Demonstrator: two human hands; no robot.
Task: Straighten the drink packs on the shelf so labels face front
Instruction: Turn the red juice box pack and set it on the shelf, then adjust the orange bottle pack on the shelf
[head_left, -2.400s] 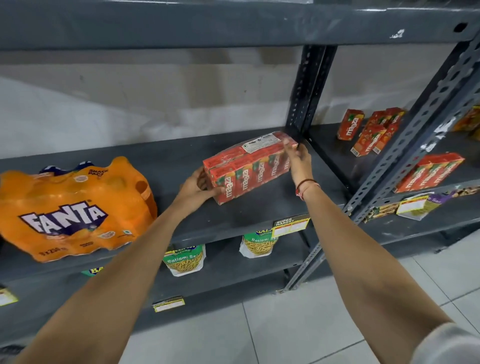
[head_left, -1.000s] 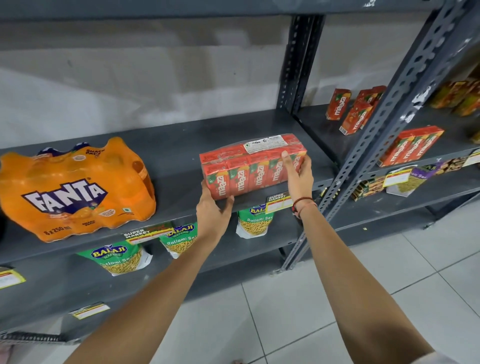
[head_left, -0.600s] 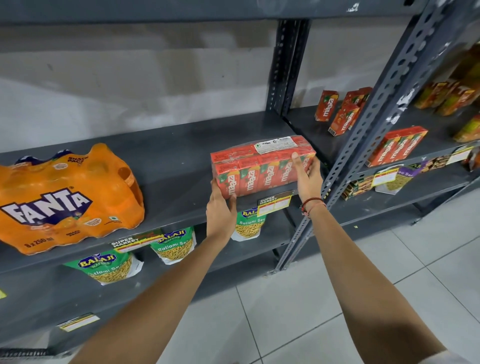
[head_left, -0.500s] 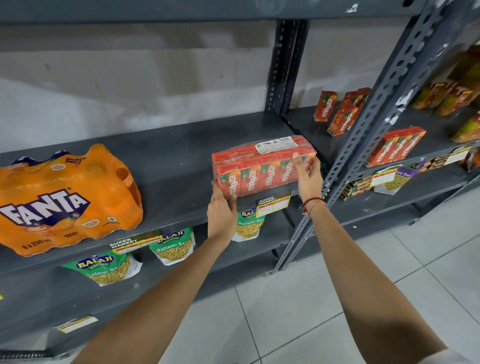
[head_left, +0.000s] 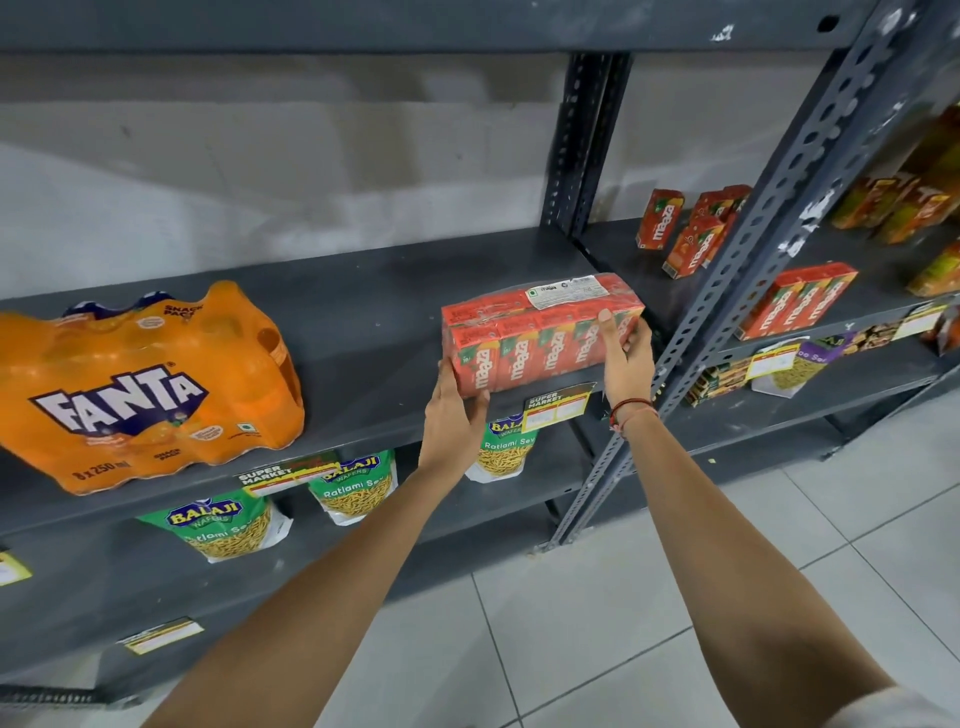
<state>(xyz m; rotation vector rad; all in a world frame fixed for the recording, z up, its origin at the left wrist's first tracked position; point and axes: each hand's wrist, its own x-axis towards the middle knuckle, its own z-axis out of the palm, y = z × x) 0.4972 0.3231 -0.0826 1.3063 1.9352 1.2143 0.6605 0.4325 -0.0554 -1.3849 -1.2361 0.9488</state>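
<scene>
Red drink pack (head_left: 540, 332) is sitting at the front edge of the grey middle shelf (head_left: 363, 312), right-hand end of the bay, just left of the slotted upright post (head_left: 727, 291). It's a shrink-wrapped row of small red cartons, clear film glinting on top, with a white printed sticker on the top face toward the right. The front face is showing "maaza" logos running vertically, one per carton, green and orange art under each. The pack is lying roughly parallel to the shelf edge, labels pointing outward.

Left hand (head_left: 452, 415) is cupping the lower left corner, thumb on the front face, palm against the left end. Right hand (head_left: 626, 358) is pressing the right end, fingers wrapping over the front corner. Each grip is clamped on the pack, squeezing it from opposite ends. A red thread band is circling the right wrist.

Orange Fanta pack (head_left: 145, 384) is sitting well apart on the same shelf, far left, logo facing out. A yellow price tag (head_left: 558, 408) is hanging off the shelf lip just below the red pack. Green snack bags (head_left: 353, 486) are standing on the shelf underneath.
</scene>
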